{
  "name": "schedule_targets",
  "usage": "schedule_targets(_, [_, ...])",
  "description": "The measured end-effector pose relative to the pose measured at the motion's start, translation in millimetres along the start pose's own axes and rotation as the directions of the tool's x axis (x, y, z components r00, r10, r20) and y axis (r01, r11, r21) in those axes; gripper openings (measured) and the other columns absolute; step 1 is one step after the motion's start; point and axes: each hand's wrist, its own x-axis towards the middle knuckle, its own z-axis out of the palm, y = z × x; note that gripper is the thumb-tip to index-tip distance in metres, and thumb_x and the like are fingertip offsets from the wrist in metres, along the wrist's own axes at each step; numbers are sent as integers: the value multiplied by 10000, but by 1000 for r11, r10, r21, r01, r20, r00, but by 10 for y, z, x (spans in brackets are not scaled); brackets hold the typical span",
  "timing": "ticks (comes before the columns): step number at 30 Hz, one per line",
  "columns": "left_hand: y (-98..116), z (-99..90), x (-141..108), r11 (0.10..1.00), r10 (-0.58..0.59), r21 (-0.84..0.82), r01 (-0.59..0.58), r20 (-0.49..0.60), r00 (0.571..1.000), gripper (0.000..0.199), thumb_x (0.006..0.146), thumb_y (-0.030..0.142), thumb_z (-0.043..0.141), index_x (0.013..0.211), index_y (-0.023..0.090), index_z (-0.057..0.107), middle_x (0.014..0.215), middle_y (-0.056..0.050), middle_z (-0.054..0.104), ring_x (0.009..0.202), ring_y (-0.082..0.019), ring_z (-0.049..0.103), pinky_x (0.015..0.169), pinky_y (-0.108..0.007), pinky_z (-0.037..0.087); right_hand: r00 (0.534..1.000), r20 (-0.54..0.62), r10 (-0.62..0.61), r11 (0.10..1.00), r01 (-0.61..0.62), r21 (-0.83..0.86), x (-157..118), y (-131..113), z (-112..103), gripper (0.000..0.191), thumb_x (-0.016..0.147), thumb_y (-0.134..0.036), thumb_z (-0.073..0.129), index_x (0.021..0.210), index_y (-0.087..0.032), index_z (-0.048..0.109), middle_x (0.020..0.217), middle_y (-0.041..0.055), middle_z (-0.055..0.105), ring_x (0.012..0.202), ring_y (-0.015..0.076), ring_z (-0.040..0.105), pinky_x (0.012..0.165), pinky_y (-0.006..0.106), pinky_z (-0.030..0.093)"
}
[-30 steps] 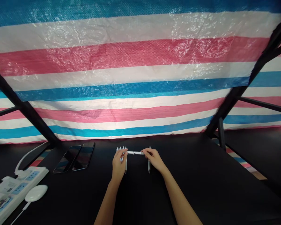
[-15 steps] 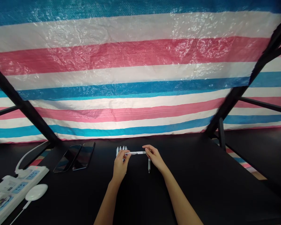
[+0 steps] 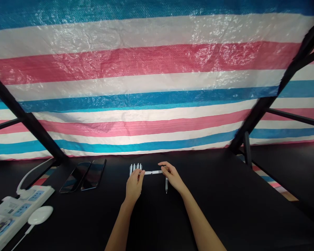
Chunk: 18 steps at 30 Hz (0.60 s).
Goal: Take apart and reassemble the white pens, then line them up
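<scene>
A white pen [image 3: 155, 172] lies sideways between my two hands, with a small dark mark near its middle. My left hand [image 3: 133, 183] pinches its left end between thumb and fingers. The pen's grey right end is in the fingertips of my right hand [image 3: 172, 175], whose index finger reaches out above it. Below the right fingers another pen [image 3: 166, 185] points toward me on the table, its upper part hidden by the hand. Just beyond my left hand stand out the white tops of several pens [image 3: 134, 167] in a row; their lower parts are covered by that hand.
Two dark phones [image 3: 93, 175] lie on the black table [image 3: 225, 209] to the left. Nearer me at left are a white power strip [image 3: 40, 195] with plugs and a round white charger [image 3: 40, 215] on a cable. Black frame bars [image 3: 259, 115] and a striped sheet [image 3: 157, 97] enclose the back.
The held pen's left end has dipped slightly, and its middle has turned to show a dark mark. My fingers have shifted only a little; the other things stay put.
</scene>
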Motion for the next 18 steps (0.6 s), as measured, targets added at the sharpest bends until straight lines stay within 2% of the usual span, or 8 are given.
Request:
schedule_targets(4, [-21, 6, 5, 1000, -11, 21, 11, 4, 1000, 386, 895, 414, 343, 576, 211, 419, 570, 7, 468, 548, -157, 482, 538, -268, 327, 999, 5, -33, 999, 34, -32, -16, -45, 0, 286, 859, -411, 474, 982, -207, 632, 578, -50, 371, 516, 105, 397, 483, 215, 307])
schedule_targets(9, [-41, 21, 14, 999, 19, -27, -18, 22, 1000, 384, 898, 435, 340, 619, 207, 473, 562, 14, 462, 524, -145, 457, 520, -264, 323, 998, -54, -25, 1000, 25, 6, -10, -75, 20, 238, 827, -380, 495, 904, -202, 634, 563, -57, 337, 488, 103, 365, 470, 220, 282])
schedule_targets(13, [-14, 48, -5, 996, 71, -66, -66, 67, 995, 384, 900, 429, 346, 622, 206, 489, 589, 7, 499, 560, -154, 489, 553, -278, 347, 991, -130, 15, 997, -5, 78, 1, -44, 16, 152, 804, -333, 484, 866, -201, 527, 502, -100, 240, 404, 76, 246, 420, 201, 191])
schedule_targets(18, [-17, 71, -13, 991, -7, -128, 25, 141, 990, 482, 898, 447, 347, 474, 223, 385, 465, 14, 402, 454, -150, 407, 479, -291, 263, 990, -141, 17, 986, 6, 165, -18, -55, 34, 195, 796, -313, 494, 935, -241, 377, 473, -138, 225, 379, 64, 196, 404, 174, 162])
